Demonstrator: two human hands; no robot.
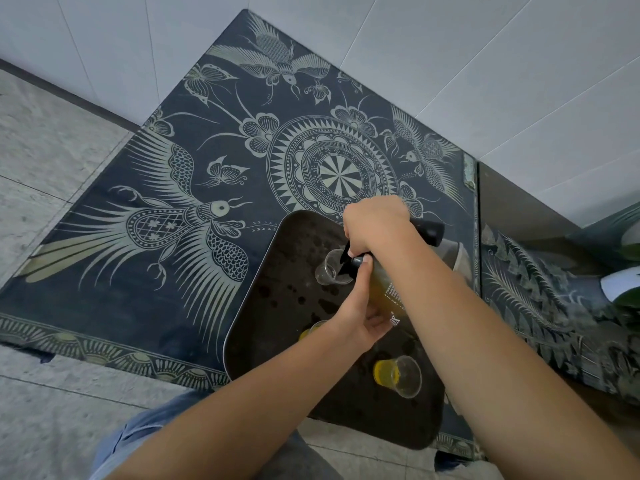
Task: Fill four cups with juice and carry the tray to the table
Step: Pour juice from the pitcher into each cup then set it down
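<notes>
A dark tray (277, 306) lies on the patterned table. On it stand an empty clear cup (330, 271), a cup holding yellow juice (398, 374), and another cup with juice (309, 331) half hidden under my left wrist. My left hand (360, 317) grips the body of the juice bottle (386, 289), which leans over the tray. My right hand (374, 226) is closed around the bottle's black cap (356, 262), just right of the empty cup. My arms hide any further cup.
The dark glass table (173, 237) with bird and flower patterns sits in a corner of white tiled walls. A grey container with a black lid (450, 251) stands behind the bottle. A second patterned surface (540, 306) adjoins on the right. Tiled floor (52, 168) lies to the left.
</notes>
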